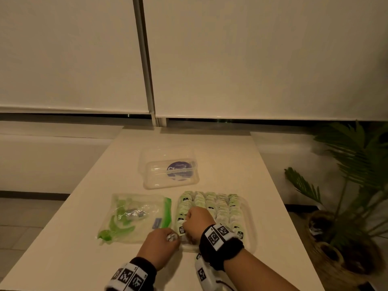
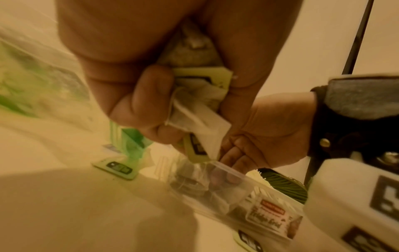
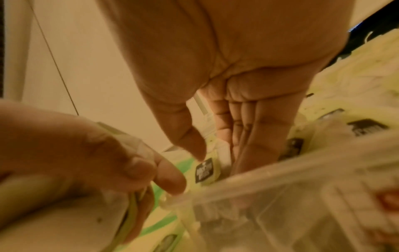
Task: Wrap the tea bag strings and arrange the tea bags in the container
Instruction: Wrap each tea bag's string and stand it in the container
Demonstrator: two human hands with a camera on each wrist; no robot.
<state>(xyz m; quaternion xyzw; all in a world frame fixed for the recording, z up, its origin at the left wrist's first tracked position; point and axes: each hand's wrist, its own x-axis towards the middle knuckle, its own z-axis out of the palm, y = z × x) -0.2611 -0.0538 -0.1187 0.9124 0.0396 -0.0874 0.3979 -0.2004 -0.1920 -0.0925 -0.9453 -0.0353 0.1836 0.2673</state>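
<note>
A clear plastic container (image 1: pixel 249 211) on the table holds rows of green-tagged tea bags (image 1: pixel 212 203). My right hand (image 1: pixel 196 219) reaches into its near left corner. In the right wrist view its fingers (image 3: pixel 244 129) point straight down behind the container's rim (image 3: pixel 280 172), and the thumb tip touches a black-and-green tag (image 3: pixel 205 170). My left hand (image 1: pixel 161 242) hovers just left of the container. It grips a crumpled bunch of tea bags (image 2: pixel 194 105) with their tags; the same bunch (image 1: pixel 172 237) peeks from the fist in the head view.
The container's clear lid (image 1: pixel 168 171) lies farther back on the table. A clear zip bag with green print (image 1: pixel 134 215) lies to the left. A loose tag (image 2: pixel 116 168) rests on the table by the bag. A potted plant (image 1: pixel 346 185) stands to the right.
</note>
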